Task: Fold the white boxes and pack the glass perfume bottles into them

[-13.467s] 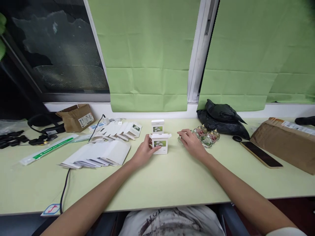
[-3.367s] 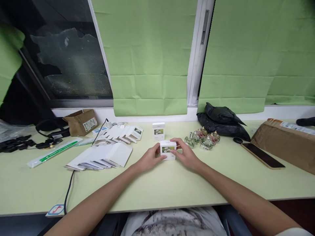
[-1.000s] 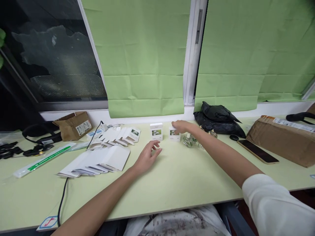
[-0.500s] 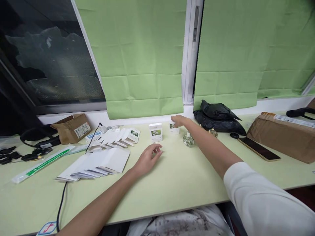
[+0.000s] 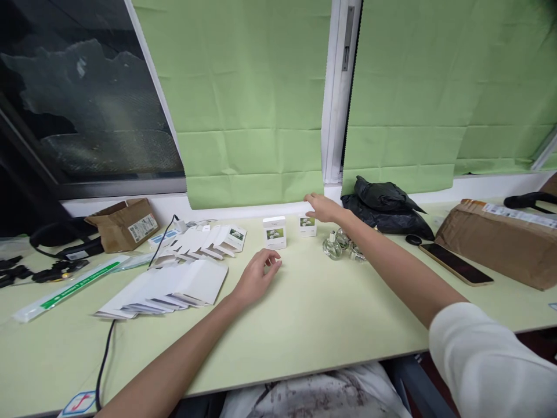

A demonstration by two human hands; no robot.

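From the middle of the pale green, flat-topped table (image 5: 304,316), a long brown-paper parcel (image 5: 500,244) lies at 3 o'clock, a fan of flat white card cartons (image 5: 169,284) at 9. The bare right hand (image 5: 322,208), at 1, hangs loose-fingered over an upright white card box with a flower picture (image 5: 307,228), contact unclear; the bare left hand (image 5: 256,278), near centre, half curls around nothing, well apart. That box now stands farther back than a second ago, so its placing looks nearly finished; a matching white box (image 5: 274,234) stands at 12. Clear glass bottles (image 5: 332,249) crowd the right forearm at 2; open room runs from the left hand to the front edge at 6.
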